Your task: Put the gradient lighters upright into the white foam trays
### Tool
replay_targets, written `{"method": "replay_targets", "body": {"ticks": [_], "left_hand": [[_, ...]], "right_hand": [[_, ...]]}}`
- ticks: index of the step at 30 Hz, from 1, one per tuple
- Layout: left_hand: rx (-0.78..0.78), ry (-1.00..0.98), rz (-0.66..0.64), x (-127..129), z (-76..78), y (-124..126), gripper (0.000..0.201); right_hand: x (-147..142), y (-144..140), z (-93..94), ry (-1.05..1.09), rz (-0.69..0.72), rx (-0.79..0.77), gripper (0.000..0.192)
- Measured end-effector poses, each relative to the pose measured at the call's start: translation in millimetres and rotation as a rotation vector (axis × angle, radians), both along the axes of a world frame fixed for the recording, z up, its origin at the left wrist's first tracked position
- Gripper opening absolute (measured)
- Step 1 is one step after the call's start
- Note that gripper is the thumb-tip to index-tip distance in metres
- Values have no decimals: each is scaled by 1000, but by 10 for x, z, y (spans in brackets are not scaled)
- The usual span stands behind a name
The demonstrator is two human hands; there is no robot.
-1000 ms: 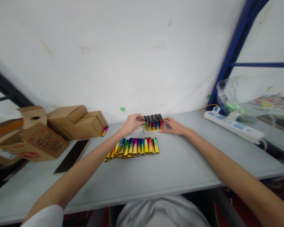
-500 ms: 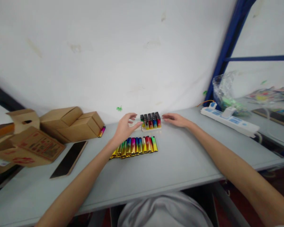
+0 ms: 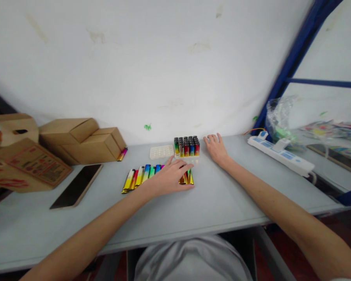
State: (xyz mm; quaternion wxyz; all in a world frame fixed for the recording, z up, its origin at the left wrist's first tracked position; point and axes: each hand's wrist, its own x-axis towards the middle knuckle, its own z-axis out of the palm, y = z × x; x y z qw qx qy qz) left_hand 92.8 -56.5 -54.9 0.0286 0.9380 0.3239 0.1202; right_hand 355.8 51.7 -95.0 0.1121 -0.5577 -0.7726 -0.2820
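Left hand (image 3: 175, 175) (spread) — now over lying lighters (image 3: 146, 172)

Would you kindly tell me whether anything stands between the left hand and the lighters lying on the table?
Nothing visible does: the left hand is spread over part of the row of lying lighters. It hides some of them, so contact is hard to judge.

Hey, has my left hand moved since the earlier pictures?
Yes. Judged against the green wall mark, the left hand moved toward you and rightward, now over the lying lighters.
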Motion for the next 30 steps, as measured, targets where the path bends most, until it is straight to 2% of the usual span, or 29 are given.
{"method": "replay_targets", "body": {"ticks": [4, 6, 9, 11, 13, 17, 20, 22, 26, 27, 30], "left_hand": [[8, -8, -12, 29, 3, 11, 57], [36, -80, -38, 41, 19, 9, 53], [118, -359, -45, 41, 97, -12, 48], [132, -589, 3, 22, 170, -31, 44], [43, -804, 62, -10, 233, -40, 42], [-283, -1116, 132, -77, 275, -18, 42], [-367, -1184, 206, -109, 258, 20, 31], [-395, -1213, 233, -122, 239, 44, 33], [-502, -1272, 268, -135, 211, 64, 76], [-529, -1268, 270, -134, 209, 61, 75], [-622, -1237, 225, -122, 213, 36, 48]], "right_hand": [[-45, -23, 18, -23, -1, -25, 41], [-59, -43, 24, -25, 2, -30, 40], [-67, -69, 26, -33, 5, -49, 42], [-70, -79, 26, -32, -3, -79, 39], [-74, -84, 29, -26, -19, -109, 35], [-92, -87, 38, -35, -35, -128, 32], [-101, -98, 41, -25, -29, -123, 33], [-104, -110, 39, -10, -16, -119, 34], [-106, -129, 31, 10, 20, -100, 37], [-106, -130, 27, 17, 31, -94, 36], [-95, -118, 5, 42, 68, -95, 35]]}}
